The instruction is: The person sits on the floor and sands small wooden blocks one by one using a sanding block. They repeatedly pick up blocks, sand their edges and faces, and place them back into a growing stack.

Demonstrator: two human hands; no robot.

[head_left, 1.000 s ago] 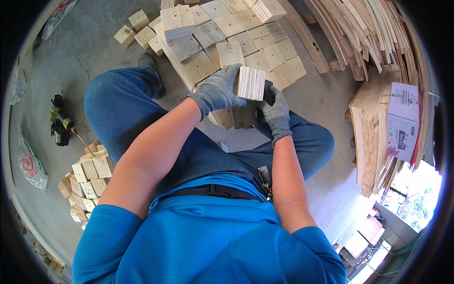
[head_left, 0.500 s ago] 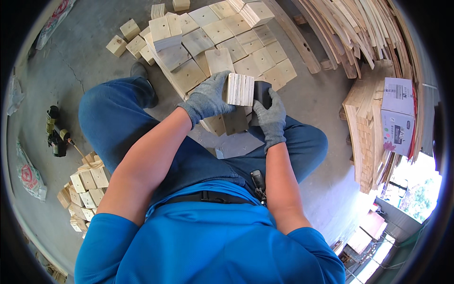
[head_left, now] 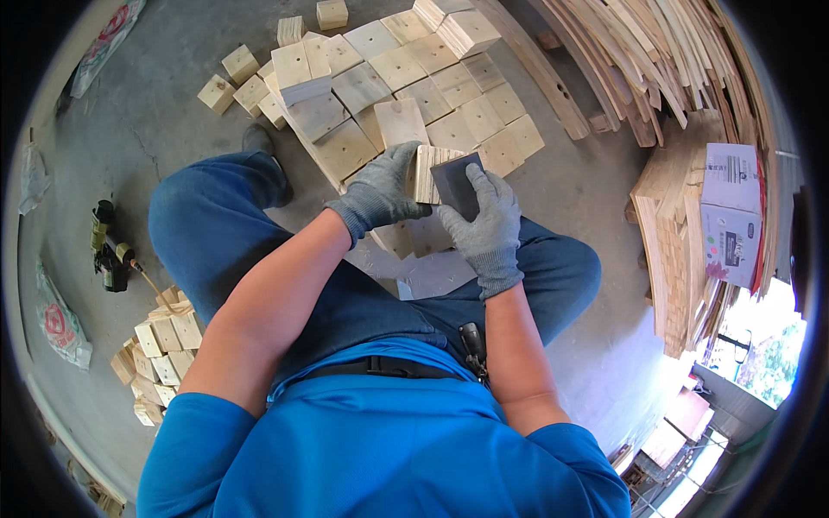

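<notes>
The left hand (head_left: 380,194), in a grey knit glove, is gripping a small stack of pale wooden blocks (head_left: 425,171) from its left side; its fingers are curling around the stack, so their tips are disappearing behind the wood. The right hand (head_left: 488,226), gloved the same way, is pressing a dark grey sanding block (head_left: 456,183) against the stack's right face, with its fingers closing over the block's lower edge. The stack is being held in the air above the person's lap, in front of the knees, and how many blocks it is made of is hard to count, since only the edges are showing.

Beyond the hands, square wooden tiles (head_left: 406,86) are lying in overlapping rows on the concrete floor (head_left: 138,138); the nearest ones are partly hiding behind the hands and the stack. More pale pieces are showing between the knees, half covered by the forearms. A heap of smaller wooden offcuts (head_left: 160,345) is lying by the left leg, its lower part fading into the dark rim. A dark power tool (head_left: 108,255) is lying on the floor to the left, too small to identify. On the right, long planks (head_left: 673,250) are curving with the lens, and a cardboard box (head_left: 732,216) is resting on them.
</notes>
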